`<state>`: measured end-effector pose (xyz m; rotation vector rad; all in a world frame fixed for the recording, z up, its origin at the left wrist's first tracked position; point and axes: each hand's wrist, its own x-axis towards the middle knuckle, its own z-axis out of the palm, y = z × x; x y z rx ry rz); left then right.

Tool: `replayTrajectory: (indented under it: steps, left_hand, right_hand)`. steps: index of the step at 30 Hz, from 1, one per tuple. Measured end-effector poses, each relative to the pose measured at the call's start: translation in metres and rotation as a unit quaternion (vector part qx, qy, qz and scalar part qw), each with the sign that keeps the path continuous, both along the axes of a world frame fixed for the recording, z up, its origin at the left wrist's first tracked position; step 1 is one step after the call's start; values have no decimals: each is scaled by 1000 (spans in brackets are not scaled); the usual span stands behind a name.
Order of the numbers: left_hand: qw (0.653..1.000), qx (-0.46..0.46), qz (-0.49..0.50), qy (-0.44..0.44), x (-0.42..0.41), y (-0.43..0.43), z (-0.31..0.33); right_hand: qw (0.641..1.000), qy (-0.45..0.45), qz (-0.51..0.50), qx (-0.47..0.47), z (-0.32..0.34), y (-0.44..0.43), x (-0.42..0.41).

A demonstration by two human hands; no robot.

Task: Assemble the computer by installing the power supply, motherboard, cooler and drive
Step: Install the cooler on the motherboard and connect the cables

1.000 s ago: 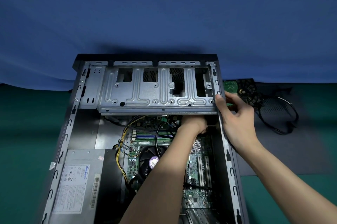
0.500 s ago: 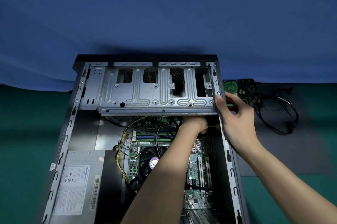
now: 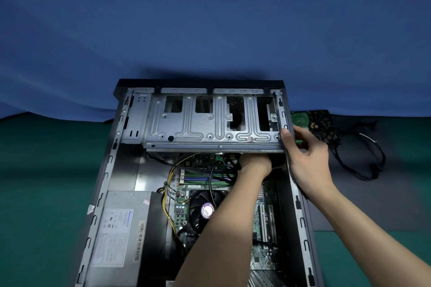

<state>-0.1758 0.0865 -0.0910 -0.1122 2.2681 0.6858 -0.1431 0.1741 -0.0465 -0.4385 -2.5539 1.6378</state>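
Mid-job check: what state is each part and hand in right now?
case: open, side panel off
drive cage: bays look empty
power supply: seated in case
cooler: mounted on motherboard
left hand: under drive cage, fingers hidden
right hand: grips case's right rim
green board: loose, outside case

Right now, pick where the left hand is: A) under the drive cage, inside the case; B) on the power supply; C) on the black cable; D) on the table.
A: the left hand reaches inside the case, its fingers hidden beneath the drive cage.

A creased blue cloth backdrop (image 3: 210, 18) hangs behind a green tabletop (image 3: 46, 170). A dark grey mat (image 3: 373, 205) lies at right.
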Motion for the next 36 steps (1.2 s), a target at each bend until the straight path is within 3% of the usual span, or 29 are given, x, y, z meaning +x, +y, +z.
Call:
replayTrajectory:
  steps: [4,7,10,11,13,15,16,18,20,25,29,32,34,36]
  left_hand:
    - [991,-57,-40,114,22,-15,26]
    - [965,-71,-86,238,54,-35,38]
    - [942,-83,-98,311,85,-63,40]
    - [936,-90,-80,330,91,-75,41]
    - [925,-118,-35,360,94,-96,47]
    - [903,-141,-7,405,86,-109,52]
    - [905,-150,-2,398,82,-112,57]
    - [933,-140,8,330,75,-115,61]
    - [941,-141,-1,307,72,-120,52]
    - [952,-109,12,285,67,-146,49]
    - [966,8,97,241,64,-165,55]
    - [954,82,144,251,65,-170,63]
    - [951,38,128,280,69,-168,65]
    - [945,-63,108,303,74,-167,66]
  right_hand:
    - [1000,0,4,28,4,0,1]
    - [999,-10,7,52,7,-1,2]
    - [990,-30,-7,137,11,-3,5]
    - [981,-7,-18,195,13,-5,7]
    - [941,124,-20,313,20,-12,15]
    - [918,221,44,327,24,-27,29]
    - [918,216,108,314,24,-37,35]
    - [920,114,229,296,19,-58,45]
    - [914,29,283,291,7,-73,49]
    - [923,44,278,261,-5,-91,43]
    - [909,42,330,251,-8,-106,38]
    - [929,56,291,222,-9,-116,35]
    - [938,62,261,220,-9,-119,33]
    - [940,66,246,225,-11,-119,32]
